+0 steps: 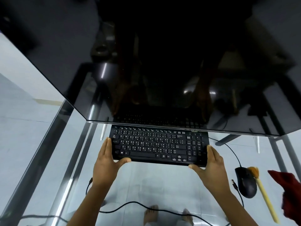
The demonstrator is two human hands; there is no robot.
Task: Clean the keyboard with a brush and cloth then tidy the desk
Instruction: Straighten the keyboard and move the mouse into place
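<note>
Left hand [105,162]: closest to the camera along with the other one. Its fingers [106,145] are straight and flat against the left end of the keyboard, thumb laid along the front edge, so it's not clenched or wrapped around anything.
Right hand [211,167]: pretty much a mirror image, with straight fingers against the right end and the thumb tip on the front right corner.
Keyboard [156,144]: black, full size with numpad, sitting square between the two hands. Its back edge is tucked just under the bottom of the monitor.
Tabletop [162,181]: clear glass on a metal frame, so you can see bare feet [151,214] and pale floor tiles straight through it.
Monitor [162,62]: big dark glossy screen, off, and it faintly reflects the arms and keys.
Mouse [246,183]: black and wired, off to the right of the right hand.
Brush [264,193]: pale yellow handle, with orange-ish bristles resting against the top of the mouse.
Cloth [290,190]: dark red and crumpled, at the far right edge, just past the brush.
Cable [130,203]: black, snaking across the near side under the forearms.
</note>
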